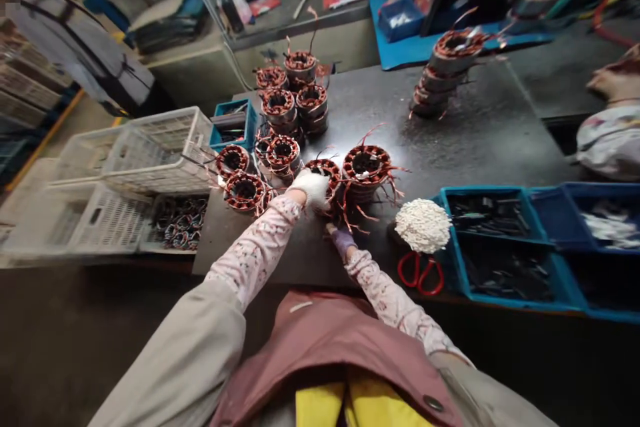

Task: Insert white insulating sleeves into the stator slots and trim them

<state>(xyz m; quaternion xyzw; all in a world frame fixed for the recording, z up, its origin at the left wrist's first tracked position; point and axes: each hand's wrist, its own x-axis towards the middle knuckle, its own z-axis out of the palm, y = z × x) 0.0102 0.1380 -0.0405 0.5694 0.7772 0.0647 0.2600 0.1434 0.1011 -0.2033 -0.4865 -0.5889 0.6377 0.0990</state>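
My left hand (313, 188), in a white glove, is closed on the near left side of a copper-wound motor stator (326, 168). Right beside it stands a taller stack of stators (367, 167), with loose copper leads sticking out around it. My right hand (342, 240), in a purple glove, is low by the table's near side, below the hanging leads. Its fingers look pinched together, and what they hold, if anything, is hidden. Two more stators (245, 190) lie to the left of my left hand, and another stack (283, 152) stands just behind them.
More stator stacks (278, 105) stand at the back left, and a leaning stack (440, 73) at the back right. On the right are a white bundle (423, 225), red-handled scissors (421, 273) and blue bins (495, 213). White crates (160, 143) flank the table's left. A person (80, 40) stands beyond.
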